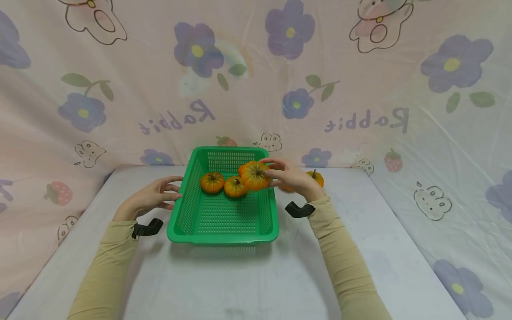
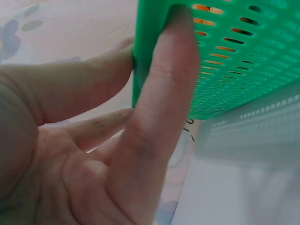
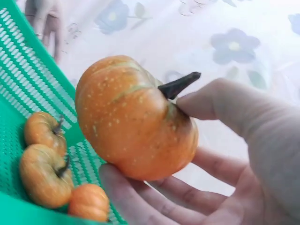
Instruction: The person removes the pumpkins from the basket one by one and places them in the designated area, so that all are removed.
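A green plastic basket (image 1: 224, 239) stands on the table with small orange pumpkins inside, among them one pumpkin (image 1: 212, 182) at the left and another pumpkin (image 1: 235, 187) beside it. My left hand (image 1: 154, 195) grips the basket's left rim; in the left wrist view one finger (image 2: 161, 93) tucks up under the lip and the thumb (image 2: 84, 86) meets the rim's edge. Over the basket's right side, my right hand (image 1: 290, 178) holds a larger pumpkin (image 3: 133, 117), thumb by its dark stem and fingers beneath. A further pumpkin (image 1: 242, 170) is partly hidden behind it.
Right of the basket, behind the right hand, sits another pumpkin (image 1: 316, 177), with more orange (image 1: 287, 188) partly covered by the hand. A white cloth covers the table (image 1: 240, 284). A patterned curtain (image 1: 248, 89) hangs along the back and sides.
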`<state>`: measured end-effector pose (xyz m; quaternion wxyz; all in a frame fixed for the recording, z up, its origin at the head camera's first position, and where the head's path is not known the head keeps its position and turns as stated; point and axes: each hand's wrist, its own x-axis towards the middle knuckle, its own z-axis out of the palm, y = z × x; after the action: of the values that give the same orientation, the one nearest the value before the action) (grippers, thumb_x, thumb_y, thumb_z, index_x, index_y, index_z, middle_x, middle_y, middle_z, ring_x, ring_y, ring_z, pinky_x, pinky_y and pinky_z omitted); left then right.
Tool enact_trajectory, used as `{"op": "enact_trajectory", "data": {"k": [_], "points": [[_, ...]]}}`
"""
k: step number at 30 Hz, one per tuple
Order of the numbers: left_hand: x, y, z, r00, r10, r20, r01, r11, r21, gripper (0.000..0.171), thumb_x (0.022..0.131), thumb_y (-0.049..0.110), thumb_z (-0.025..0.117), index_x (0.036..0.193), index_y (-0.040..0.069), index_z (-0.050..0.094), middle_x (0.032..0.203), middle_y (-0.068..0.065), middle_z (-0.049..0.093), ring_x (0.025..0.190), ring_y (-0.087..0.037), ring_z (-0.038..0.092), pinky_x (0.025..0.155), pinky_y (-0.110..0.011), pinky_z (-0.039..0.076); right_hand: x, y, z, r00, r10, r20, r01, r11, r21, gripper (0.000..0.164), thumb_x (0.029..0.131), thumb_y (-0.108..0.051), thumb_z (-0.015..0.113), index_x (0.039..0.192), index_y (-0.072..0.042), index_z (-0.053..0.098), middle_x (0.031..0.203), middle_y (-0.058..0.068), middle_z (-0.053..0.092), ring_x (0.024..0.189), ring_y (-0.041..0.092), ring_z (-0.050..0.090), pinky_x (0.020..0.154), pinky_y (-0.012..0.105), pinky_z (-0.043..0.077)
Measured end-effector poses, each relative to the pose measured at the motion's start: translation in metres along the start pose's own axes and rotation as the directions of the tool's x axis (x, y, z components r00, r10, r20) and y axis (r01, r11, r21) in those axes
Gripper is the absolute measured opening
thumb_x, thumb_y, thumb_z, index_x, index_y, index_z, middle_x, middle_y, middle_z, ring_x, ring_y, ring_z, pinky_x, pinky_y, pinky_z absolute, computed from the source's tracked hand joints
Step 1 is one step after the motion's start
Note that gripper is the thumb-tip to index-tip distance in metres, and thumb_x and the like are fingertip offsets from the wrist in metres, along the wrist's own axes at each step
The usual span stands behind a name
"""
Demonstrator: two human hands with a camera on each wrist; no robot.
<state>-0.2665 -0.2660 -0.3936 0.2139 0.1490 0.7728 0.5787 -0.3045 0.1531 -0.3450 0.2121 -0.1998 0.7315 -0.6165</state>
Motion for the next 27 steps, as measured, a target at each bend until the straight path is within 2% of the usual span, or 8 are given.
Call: {"op": "enact_trajectory", "data": {"k": [5,11,17,22,27], "points": [[0.0,-0.001,0.0,1.0,0.009,-0.003,-0.009,1.0,0.015,0.071,0.096,0.012,0.06,0.151,0.001,0.015,0.123,-0.028,0.046,0.094,-0.025,0.063,0.08,-0.042,0.056,-0.01,0.003,-0.018,0.996,-0.034,-0.088,0.035,0.999,0.017,0.044,0.098,-0.011,0.054,0.14,-0.004,0.043,0.135,0.021,0.045,0.112,0.032,0.053,0.092,0.052,0.047],[0.0,-0.001,0.001,1.0,0.012,-0.003,-0.012,1.0,0.017,0.071,0.097,0.013,0.059,0.151,0.001,0.015,0.124,-0.028,0.046,0.095,-0.024,0.063,0.08,-0.042,0.056,-0.021,0.008,-0.032,0.984,-0.04,-0.171,0.054,0.995,0.082,0.046,0.099,-0.012,0.053,0.141,0.0,0.039,0.134,0.025,0.044,0.107,0.03,0.057,0.094,0.057,0.044],[0.0,0.0,0.002,1.0,-0.001,-0.013,0.001,1.0,0.018,0.071,0.096,0.014,0.06,0.151,0.003,0.017,0.125,-0.028,0.045,0.096,-0.026,0.062,0.08,-0.042,0.055,-0.031,0.022,-0.043,0.959,0.021,-0.281,-0.002,0.998,0.069,0.045,0.099,-0.016,0.053,0.14,-0.002,0.041,0.136,0.024,0.042,0.111,0.032,0.054,0.097,0.057,0.041],[0.0,-0.001,0.002,1.0,-0.013,-0.018,0.013,1.0,0.022,0.07,0.097,0.014,0.059,0.152,0.005,0.017,0.127,-0.028,0.045,0.098,-0.029,0.062,0.082,-0.043,0.055,-0.038,0.035,-0.049,0.947,0.08,-0.311,-0.037,0.989,0.14,0.047,0.1,-0.013,0.051,0.143,-0.001,0.037,0.138,0.026,0.038,0.105,0.029,0.058,0.099,0.055,0.04],[0.001,-0.002,0.001,1.0,-0.007,-0.018,0.008,1.0,0.023,0.07,0.097,0.014,0.059,0.152,0.004,0.017,0.127,-0.028,0.045,0.097,-0.028,0.062,0.081,-0.043,0.055,-0.041,0.045,-0.054,0.942,0.085,-0.324,-0.025,0.982,0.185,0.047,0.1,-0.008,0.047,0.144,0.002,0.033,0.137,0.026,0.035,0.095,0.025,0.06,0.097,0.053,0.042]]}}
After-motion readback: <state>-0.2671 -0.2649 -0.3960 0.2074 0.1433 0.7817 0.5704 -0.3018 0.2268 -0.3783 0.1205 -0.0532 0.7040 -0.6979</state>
